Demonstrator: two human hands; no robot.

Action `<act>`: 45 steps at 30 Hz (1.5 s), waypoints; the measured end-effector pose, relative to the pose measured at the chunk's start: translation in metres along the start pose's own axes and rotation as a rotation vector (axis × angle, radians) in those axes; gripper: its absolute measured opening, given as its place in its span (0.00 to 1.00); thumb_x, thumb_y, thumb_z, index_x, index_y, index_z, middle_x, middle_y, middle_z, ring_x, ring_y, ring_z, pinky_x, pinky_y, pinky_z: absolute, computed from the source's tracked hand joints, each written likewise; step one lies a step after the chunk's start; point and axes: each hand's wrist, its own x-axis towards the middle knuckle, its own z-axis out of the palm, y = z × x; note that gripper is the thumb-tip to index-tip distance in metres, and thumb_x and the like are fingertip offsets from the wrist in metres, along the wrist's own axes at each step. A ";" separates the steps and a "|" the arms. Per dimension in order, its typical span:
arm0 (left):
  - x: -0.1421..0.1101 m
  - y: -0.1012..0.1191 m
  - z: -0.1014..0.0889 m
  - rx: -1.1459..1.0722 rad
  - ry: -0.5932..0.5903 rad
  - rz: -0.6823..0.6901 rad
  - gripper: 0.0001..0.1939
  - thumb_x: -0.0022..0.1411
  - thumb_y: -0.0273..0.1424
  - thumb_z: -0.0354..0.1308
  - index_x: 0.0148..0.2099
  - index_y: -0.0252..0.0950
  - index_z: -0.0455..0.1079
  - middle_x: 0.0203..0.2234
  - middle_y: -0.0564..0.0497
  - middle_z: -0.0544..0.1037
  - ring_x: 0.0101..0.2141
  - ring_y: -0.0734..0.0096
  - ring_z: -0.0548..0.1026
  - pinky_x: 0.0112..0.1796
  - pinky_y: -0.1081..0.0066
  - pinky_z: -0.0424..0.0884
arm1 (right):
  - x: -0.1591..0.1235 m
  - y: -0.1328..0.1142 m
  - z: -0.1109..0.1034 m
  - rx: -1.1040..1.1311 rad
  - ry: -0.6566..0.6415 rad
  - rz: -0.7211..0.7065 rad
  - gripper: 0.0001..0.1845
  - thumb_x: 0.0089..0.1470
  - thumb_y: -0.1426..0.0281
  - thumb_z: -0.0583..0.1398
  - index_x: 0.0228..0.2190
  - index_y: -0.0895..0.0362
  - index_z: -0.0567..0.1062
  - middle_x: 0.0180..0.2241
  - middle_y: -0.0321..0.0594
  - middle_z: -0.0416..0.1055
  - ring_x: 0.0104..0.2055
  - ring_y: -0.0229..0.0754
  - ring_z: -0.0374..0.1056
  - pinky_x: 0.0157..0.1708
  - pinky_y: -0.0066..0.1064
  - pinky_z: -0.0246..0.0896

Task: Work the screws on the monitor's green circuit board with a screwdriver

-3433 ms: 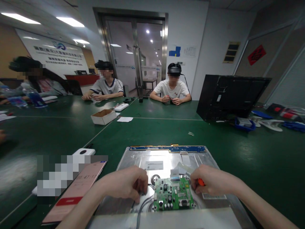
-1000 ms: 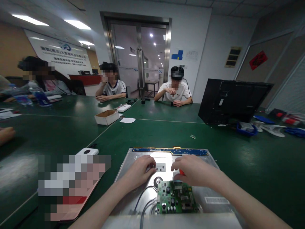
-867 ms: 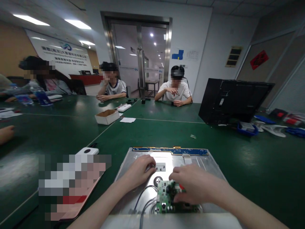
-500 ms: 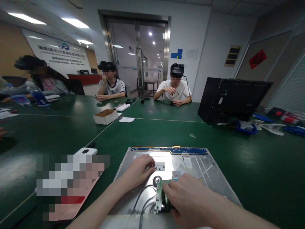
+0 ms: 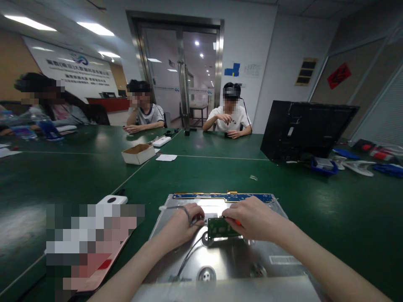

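Note:
A silver metal display panel (image 5: 226, 262) lies in front of me, with a narrow blue circuit strip (image 5: 201, 196) along its far edge. My right hand (image 5: 255, 218) pinches a green circuit board (image 5: 222, 227), tilted above the middle of the panel. Something orange (image 5: 237, 222) shows under its fingers, mostly hidden. My left hand (image 5: 189, 220) rests at the panel's upper left, fingers curled in beside the board's left edge; what they hold, if anything, is hidden. A thin grey cable (image 5: 176, 207) loops over that hand. Dark wires (image 5: 190, 253) run down the panel.
Left of the panel lie a white device (image 5: 113, 200) and a pink case (image 5: 105, 272), partly blurred out. Farther off are an open white box (image 5: 138, 154) and a paper (image 5: 166, 157). A black monitor (image 5: 302, 132) stands at right. Three people sit across the table.
My right hand has moved up and away from me, carrying the green board off the panel's lower middle. One cable now crosses my left hand, which has stayed nearly in place.

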 end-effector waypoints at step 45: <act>0.000 0.003 -0.001 0.031 -0.054 0.021 0.06 0.61 0.23 0.54 0.35 0.36 0.71 0.33 0.48 0.77 0.36 0.63 0.73 0.37 0.69 0.65 | -0.015 -0.030 0.007 0.069 -0.256 -0.114 0.05 0.49 0.71 0.65 0.32 0.54 0.77 0.26 0.39 0.78 0.26 0.42 0.70 0.21 0.31 0.46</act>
